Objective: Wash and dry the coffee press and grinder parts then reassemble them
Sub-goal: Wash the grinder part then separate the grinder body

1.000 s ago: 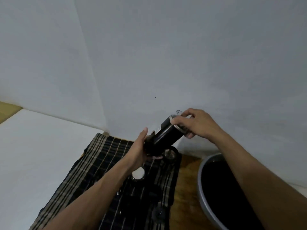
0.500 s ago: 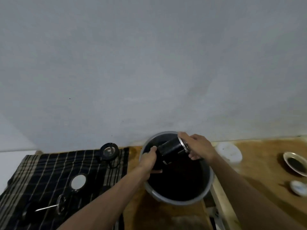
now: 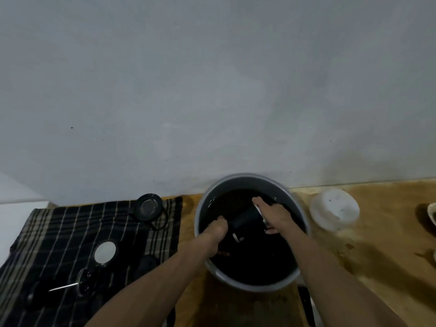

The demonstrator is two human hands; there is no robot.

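Observation:
A black cylinder, the grinder body (image 3: 245,219), lies tilted inside the grey basin (image 3: 297,208), down in its dark water. My left hand (image 3: 215,230) grips its lower left end and my right hand (image 3: 271,215) grips its upper right end with the silver rim. On the dark plaid cloth (image 3: 59,230) at left lie other parts: a black press frame with glass (image 3: 148,207), a round lid with a white centre (image 3: 105,251), a plunger disc with a metal rod (image 3: 77,282), and a black knob (image 3: 146,265).
A white round lid (image 3: 335,208) sits on the wooden counter (image 3: 377,244) right of the basin. A small dish (image 3: 432,213) shows at the far right edge. A grey wall stands right behind the basin and cloth.
Both hands carried the black cylinder from above the cloth rightward over the basin, then lowered it into the dark water. My view turned right and down with it.

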